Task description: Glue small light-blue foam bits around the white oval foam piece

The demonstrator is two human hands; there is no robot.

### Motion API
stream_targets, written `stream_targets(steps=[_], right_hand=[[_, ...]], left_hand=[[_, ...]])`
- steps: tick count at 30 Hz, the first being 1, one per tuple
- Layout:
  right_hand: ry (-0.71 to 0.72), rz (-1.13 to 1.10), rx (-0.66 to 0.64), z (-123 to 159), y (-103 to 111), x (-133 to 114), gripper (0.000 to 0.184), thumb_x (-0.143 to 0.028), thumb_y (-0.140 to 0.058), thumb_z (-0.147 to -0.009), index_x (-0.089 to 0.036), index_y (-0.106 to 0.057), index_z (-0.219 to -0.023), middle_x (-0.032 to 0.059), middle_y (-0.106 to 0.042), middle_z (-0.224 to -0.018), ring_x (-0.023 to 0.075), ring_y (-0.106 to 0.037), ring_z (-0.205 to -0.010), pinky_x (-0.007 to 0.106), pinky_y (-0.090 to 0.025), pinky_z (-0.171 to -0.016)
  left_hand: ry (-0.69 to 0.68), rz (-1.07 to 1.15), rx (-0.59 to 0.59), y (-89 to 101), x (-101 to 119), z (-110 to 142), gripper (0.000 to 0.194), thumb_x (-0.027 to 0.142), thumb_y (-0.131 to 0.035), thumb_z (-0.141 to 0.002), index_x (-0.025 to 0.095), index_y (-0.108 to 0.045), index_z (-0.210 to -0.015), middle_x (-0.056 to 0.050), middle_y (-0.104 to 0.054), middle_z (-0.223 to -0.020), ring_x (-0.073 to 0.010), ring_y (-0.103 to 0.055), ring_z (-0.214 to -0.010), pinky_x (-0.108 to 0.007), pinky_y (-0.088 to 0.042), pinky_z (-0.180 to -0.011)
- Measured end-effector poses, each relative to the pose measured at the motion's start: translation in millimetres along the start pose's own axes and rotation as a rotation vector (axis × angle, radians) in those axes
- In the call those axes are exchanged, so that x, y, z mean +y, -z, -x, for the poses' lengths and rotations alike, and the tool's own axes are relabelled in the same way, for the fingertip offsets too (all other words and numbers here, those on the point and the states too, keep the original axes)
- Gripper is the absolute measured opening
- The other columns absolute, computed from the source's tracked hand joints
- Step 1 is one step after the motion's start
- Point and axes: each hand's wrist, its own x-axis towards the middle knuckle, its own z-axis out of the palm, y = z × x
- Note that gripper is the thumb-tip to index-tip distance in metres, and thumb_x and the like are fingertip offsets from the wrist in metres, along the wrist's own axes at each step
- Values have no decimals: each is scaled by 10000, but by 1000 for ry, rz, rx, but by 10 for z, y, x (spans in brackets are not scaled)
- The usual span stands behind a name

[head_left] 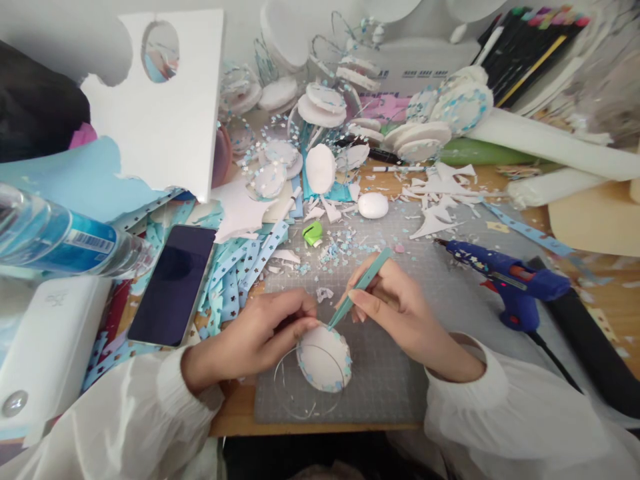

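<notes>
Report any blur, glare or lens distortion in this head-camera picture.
Head view: soft light, no bright glare on the dark rectangular phone screen; at its left edge, the clear plastic blue-labelled bottle looks stretched; at its upper right, the crumpled clear plastic looks hazy; near its centre, the slim teal tweezers are readable.

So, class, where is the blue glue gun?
In the head view, the glue gun lies right of the right hand, beside a long black object.

The left sleeve (125, 413) and the right sleeve (530, 420) are white, cut full and loose, their plain cloth falling in soft folds and puffing out before drawing in to gathered cuffs (171, 380) at their ends, beyond which the left hand (267, 333) and the right hand (393, 303) are bare.
</notes>
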Motion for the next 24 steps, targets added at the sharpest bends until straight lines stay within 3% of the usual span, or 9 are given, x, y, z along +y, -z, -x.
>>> stream_targets(steps=[7,19,24], right_hand=[[19,-232,-17,-23,35,58,135,-307,-613,-896,-204,-527,-893,-26,-573,-758,76,-540,-588,226,-493,-559],[133,-75,139,16,12,26,103,-314,-590,-903,-238,-526,-930,-2,-579,-783,117,-548,-604,276,-505,-549],[134,-81,91,24,25,5,87,-301,-590,-905,-242,-531,-932,-4,-585,-776,114,-542,-594,272,-483,-539]], left_hand=[[29,97,76,6,17,0,158,257,-498,-943,166,-537,-821,23,-501,-681,-92,-439,-589,-188,-361,-520],[8,121,82,7,25,33,161,253,-525,-931,152,-573,-815,5,-545,-666,-90,-462,-562,-193,-361,-487],[-16,109,112,9,36,35,143,229,-537,-925,153,-575,-809,11,-554,-662,-85,-468,-558,-188,-367,-491]])
